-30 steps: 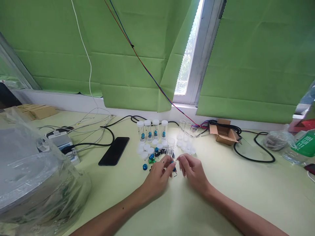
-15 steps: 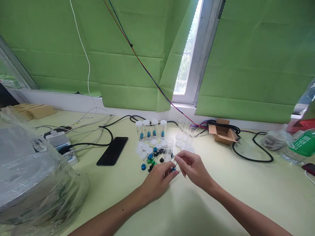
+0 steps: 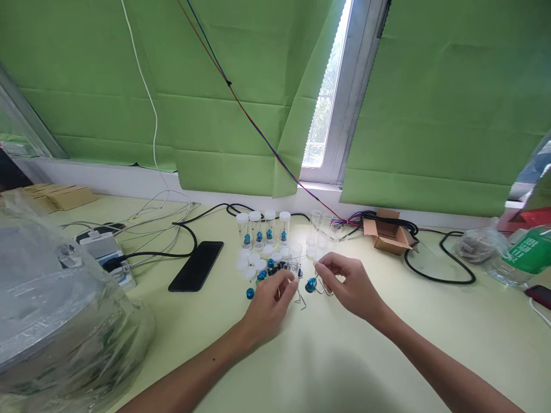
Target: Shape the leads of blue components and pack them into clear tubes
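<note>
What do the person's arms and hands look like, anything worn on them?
Both arms are bare as far as the picture shows: no sleeves, gloves, watch or bracelets. The left hand and right hand show no rings that can be made out. The nails look short; polish cannot be told.

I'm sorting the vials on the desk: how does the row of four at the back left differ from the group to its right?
The four capped tubes wear white lids; the open tubes have none. Each capped tube holds a small blue piece, while the open tubes look empty. The capped tubes stand in a neat row, the open ones in a looser cluster. Both groups are clear, upright, and stand beyond the left hand and right hand.
</note>
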